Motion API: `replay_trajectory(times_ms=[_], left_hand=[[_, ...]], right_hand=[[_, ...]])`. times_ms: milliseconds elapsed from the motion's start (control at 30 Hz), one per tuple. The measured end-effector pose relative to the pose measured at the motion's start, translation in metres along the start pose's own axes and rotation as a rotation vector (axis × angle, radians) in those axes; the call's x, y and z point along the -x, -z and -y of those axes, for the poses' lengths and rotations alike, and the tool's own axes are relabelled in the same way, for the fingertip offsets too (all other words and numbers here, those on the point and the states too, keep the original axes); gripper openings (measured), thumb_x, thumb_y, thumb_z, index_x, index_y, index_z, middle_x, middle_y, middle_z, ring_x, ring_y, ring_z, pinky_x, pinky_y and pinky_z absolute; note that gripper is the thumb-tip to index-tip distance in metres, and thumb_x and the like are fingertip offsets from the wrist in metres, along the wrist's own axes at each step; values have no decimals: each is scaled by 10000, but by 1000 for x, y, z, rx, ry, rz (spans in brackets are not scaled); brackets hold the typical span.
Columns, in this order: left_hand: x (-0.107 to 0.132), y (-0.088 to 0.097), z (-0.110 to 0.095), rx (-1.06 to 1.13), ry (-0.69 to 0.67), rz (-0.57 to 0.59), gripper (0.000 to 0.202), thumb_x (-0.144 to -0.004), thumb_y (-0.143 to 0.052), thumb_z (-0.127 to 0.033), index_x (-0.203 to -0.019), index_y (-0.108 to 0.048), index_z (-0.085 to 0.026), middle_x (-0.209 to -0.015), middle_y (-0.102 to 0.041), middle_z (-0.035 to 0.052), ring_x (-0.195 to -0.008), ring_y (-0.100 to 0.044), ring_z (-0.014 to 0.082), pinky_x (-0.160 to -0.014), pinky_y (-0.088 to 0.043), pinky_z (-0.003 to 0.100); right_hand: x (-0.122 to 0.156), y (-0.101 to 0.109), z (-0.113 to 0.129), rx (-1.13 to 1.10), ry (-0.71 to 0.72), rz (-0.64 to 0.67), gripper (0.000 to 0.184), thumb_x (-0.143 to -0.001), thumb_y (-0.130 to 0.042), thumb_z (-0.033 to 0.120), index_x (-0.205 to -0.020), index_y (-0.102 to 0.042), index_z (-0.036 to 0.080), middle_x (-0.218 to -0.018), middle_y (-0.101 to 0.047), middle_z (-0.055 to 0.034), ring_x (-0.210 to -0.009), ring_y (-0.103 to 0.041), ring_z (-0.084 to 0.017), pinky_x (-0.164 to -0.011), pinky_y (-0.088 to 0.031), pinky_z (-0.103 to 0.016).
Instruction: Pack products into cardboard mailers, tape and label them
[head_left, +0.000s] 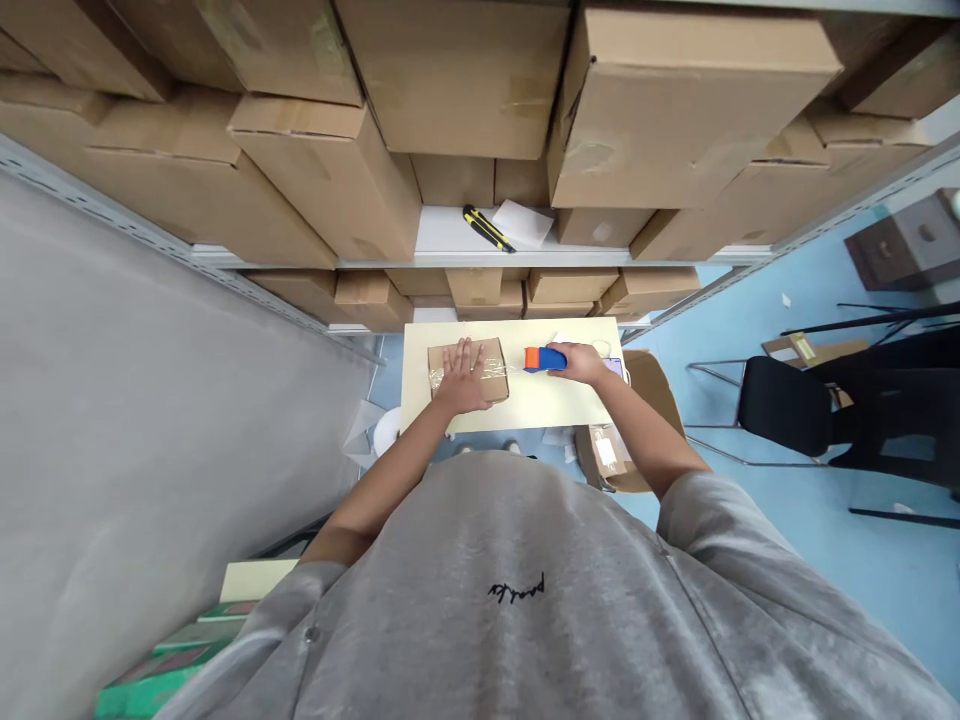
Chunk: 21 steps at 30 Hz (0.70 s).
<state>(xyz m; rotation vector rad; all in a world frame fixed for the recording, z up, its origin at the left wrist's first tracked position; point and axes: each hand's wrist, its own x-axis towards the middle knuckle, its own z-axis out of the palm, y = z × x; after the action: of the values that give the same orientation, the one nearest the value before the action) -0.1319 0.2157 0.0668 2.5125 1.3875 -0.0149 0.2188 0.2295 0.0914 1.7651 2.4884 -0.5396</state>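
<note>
A flat cardboard box (491, 352) lies on the left part of the pale yellow table (517, 405). My left hand (461, 380) rests flat on its top with the fingers spread. A strip of clear tape (493, 369) runs across the box's top and past its right edge. Right of the box, my right hand (577, 362) is closed around a blue and orange tape dispenser (546, 359). The tape seems to stretch from the box towards the dispenser's orange end. A purple-screened phone (613, 366) lies beside my right wrist, partly hidden.
Shelves full of cardboard boxes (465, 70) rise behind the table. A yellow and black utility knife (487, 229) lies on the shelf beside a white paper piece (523, 222). An open carton (652, 385) stands right of the table, and a black chair (784, 405) farther right. A grey wall (150, 380) bounds the left.
</note>
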Motion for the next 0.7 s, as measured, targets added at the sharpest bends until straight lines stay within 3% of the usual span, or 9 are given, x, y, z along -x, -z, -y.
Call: replay_trajectory(times_ms=[67,200,367,533,700], left_hand=[[-10,6,-4,-26,-9,60,1552,-601,-842,-766,-1728,-2,-108,-1770,84,280,-1614,175,522,-1219,146,759],[-42,14,-26,-80,-159,142,1623,-525,-870,-762,-1729,38,-165,-1786,104,225,-1597,202,549,-1211,182,749],[-66,19,-42,-101,-143,266,1591,-524,-894,-675,-1732,2,-159,-1775,9,286,-1602,-5,591,-1226,82,748],[-54,41,-23,1,-245,137,1475,-584,-867,-687,-1740,-86,-207,-1751,-156,247,-1589,-156,531,-1278,-63,657],[-28,48,-3,159,-287,-43,1427,-637,-847,-710,-1741,-87,-220,-1730,-111,219,-1611,-117,487,-1300,-162,623]], right_hand=[[-1,-10,2,-22,30,-4,667,-828,-803,509,-1439,-636,302,-1341,-754,-57,-1163,-713,-316,-892,-519,-358],[-1,-21,7,-81,53,-15,655,-826,-816,511,-1426,-651,307,-1347,-753,-48,-1190,-708,-314,-922,-526,-364],[5,-18,-2,-148,-18,-77,665,-809,-834,515,-1413,-669,291,-1356,-752,-53,-1196,-712,-320,-940,-540,-376],[15,7,-3,-190,-13,-138,684,-815,-832,516,-1435,-655,289,-1382,-738,-55,-1207,-708,-323,-971,-535,-390],[16,39,23,-129,64,-145,680,-859,-795,504,-1482,-610,302,-1398,-722,-56,-1224,-690,-315,-984,-512,-377]])
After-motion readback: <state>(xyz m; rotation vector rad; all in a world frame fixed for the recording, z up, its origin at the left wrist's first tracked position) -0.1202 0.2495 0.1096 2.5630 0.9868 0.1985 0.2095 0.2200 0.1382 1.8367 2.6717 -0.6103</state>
